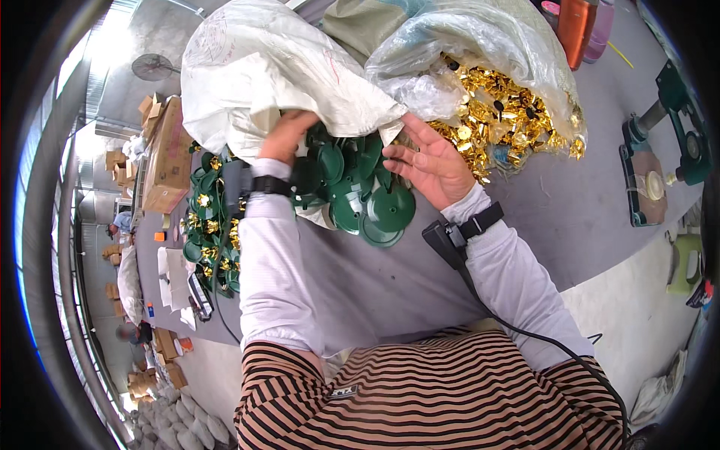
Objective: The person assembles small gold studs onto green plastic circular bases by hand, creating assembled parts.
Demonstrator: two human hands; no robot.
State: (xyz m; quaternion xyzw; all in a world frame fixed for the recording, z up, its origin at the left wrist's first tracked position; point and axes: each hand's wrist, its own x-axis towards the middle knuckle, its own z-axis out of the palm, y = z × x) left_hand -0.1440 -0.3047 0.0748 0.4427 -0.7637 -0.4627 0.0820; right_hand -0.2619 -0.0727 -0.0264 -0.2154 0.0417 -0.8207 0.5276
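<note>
A white woven sack (pixel 259 71) lies on the grey-covered table with its mouth toward me. Round green plastic discs (pixel 390 208) spill out from under its edge, overlapping in a pile. My left hand (pixel 287 136) reaches into the sack's mouth at the left of these discs; its fingertips are hidden by the fabric. At the other side of the mouth, my right hand (pixel 439 165) has its fingers apart, with the upper fingers against the sack's edge. Nothing shows in its palm.
Gold foil pieces (pixel 517 124) spill from a clear plastic bag (pixel 480 45) to the right. More green discs with gold pieces (pixel 202 202) lie left of my forearm. A green hand press (pixel 660 150), an orange bottle (pixel 576 30) and a cardboard box (pixel 166 157) stand around the table.
</note>
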